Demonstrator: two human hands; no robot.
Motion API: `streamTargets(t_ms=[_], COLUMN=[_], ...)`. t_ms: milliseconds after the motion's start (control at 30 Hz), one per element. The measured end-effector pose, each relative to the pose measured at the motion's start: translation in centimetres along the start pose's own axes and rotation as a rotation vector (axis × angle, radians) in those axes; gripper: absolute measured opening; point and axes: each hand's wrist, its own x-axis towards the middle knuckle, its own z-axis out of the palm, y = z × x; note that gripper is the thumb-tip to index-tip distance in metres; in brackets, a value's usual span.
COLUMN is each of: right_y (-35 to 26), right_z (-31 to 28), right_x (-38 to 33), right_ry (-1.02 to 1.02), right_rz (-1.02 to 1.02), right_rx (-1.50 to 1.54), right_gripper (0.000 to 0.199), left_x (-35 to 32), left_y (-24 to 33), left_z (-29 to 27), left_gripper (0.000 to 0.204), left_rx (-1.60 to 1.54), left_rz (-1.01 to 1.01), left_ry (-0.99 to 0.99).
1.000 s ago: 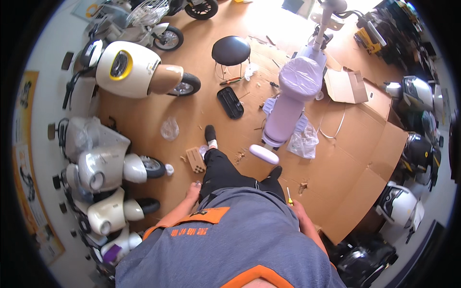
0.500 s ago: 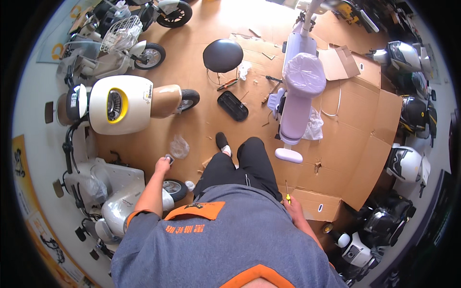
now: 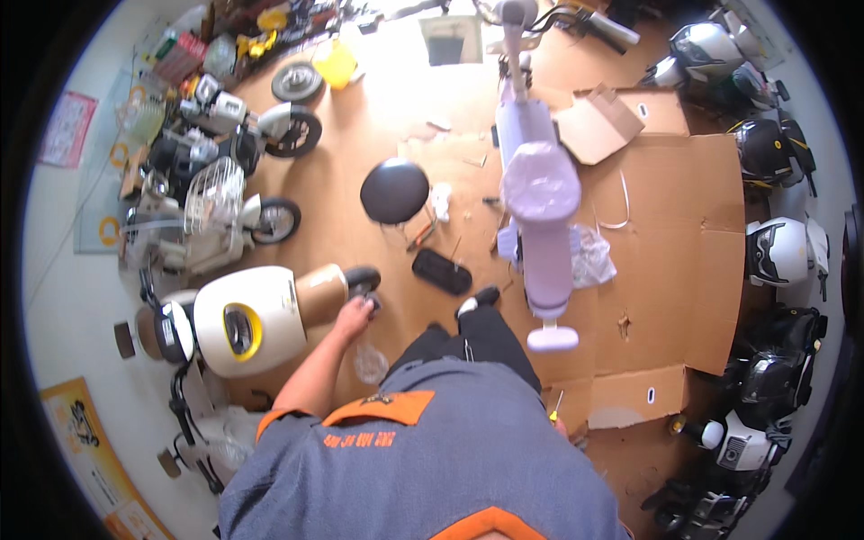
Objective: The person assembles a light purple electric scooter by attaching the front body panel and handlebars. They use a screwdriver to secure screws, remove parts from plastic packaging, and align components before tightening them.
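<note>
My left hand (image 3: 354, 317) is held out to the left front, fingers closed round a small grey-and-dark piece that I cannot make out. It shows over the floor beside the front wheel (image 3: 362, 279) of a cream scooter. My right hand (image 3: 561, 428) hangs at my right side, partly hidden by my shirt. It is closed on a screwdriver (image 3: 554, 416) with a yellow handle and a thin shaft pointing forward. Ahead to the right stands a lavender scooter (image 3: 547, 243), its seat wrapped in clear plastic. A black plastic tray-like part (image 3: 442, 272) lies on the floor ahead.
A round black stool (image 3: 394, 191) stands ahead, with orange-handled pliers (image 3: 421, 236) by its legs. Flattened cardboard (image 3: 661, 297) covers the floor at right. White scooters (image 3: 781, 252) line the right wall; others (image 3: 216, 202) stand at left. A crumpled clear bag (image 3: 370, 364) lies near my left arm.
I have stepped forward, so the stool, black part and scooters sit nearer. My left hand has moved forward and inward with its small piece. My right hand still has the screwdriver, now more covered.
</note>
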Motion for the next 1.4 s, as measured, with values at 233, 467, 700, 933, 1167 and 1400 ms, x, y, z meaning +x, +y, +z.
streamTargets(t_ms=[233, 467, 700, 933, 1167, 1400], right_y=[-17.7, -31.0, -45.0, -64.0, -77.3, -70.1], right_z=[-7.9, -10.6, -11.6, -10.3, -11.0, -7.8], right_x=[3.0, 7.2, 9.5, 19.4, 30.6, 40.8], right_ry=[0.02, -0.138, -0.034, 0.125, 0.288, 0.055], right_rz=[-0.167, -0.028, -0.36, -0.258, -0.059, 0.165], right_rx=[-0.07, 0.513, 0.4, 0.357, 0.44, 0.522], right_gripper=[0.033, 0.016, 0.03, 0.035, 0.028, 0.022], left_x=[2.5, 6.6, 19.8, 41.3, 57.0, 60.1], left_y=[11.2, 20.3, 35.4, 53.3, 54.3, 53.2], left_z=[2.0, 3.5, 0.6, -0.6, -3.1, -5.5], left_gripper=[0.033, 0.041, 0.037, 0.041, 0.036, 0.036], left_rx=[0.127, 0.18, 0.232, 0.629, 0.917, 1.072], left_rz=[0.191, 0.283, 0.388, 0.545, 0.422, 0.477], left_ry=[0.321, 0.411, 0.168, -0.324, -0.627, -0.674])
